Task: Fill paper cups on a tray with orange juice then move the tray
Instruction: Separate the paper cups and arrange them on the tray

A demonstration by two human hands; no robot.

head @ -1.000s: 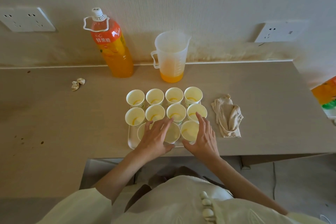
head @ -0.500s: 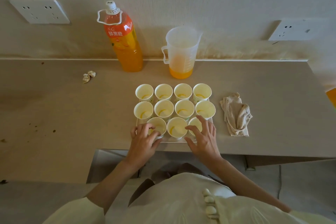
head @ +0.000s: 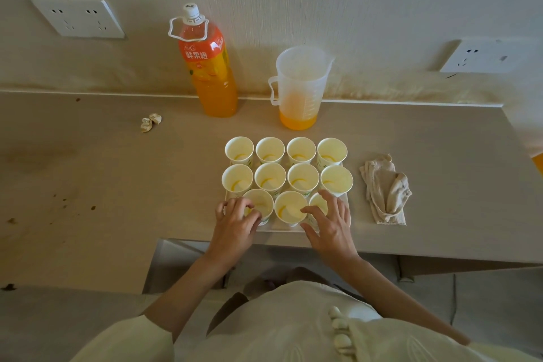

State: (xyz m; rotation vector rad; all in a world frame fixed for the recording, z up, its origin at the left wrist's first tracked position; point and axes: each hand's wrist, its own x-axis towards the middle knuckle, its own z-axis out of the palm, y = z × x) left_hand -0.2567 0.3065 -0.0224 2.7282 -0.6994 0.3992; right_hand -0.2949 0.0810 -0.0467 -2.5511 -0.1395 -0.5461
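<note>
A white tray [head: 286,229] near the table's front edge carries several paper cups [head: 270,178] in rows, each with a little orange juice at the bottom. My left hand [head: 235,223] curls its fingers and thumb round the front-left cup [head: 260,203]. My right hand [head: 332,223] lies with spread fingers over the front-right cup [head: 318,203], which it mostly hides. Between the two hands stands the front middle cup [head: 290,208], untouched.
An orange juice bottle [head: 211,73] and a clear pitcher [head: 299,88] with a little juice stand at the wall. A crumpled cloth [head: 386,189] lies right of the tray, a paper wad [head: 150,123] far left. Stains mark the table's left part.
My left hand has shifted left from above the front cups and curled round the front-left cup. My right hand stays over the front-right cup.
</note>
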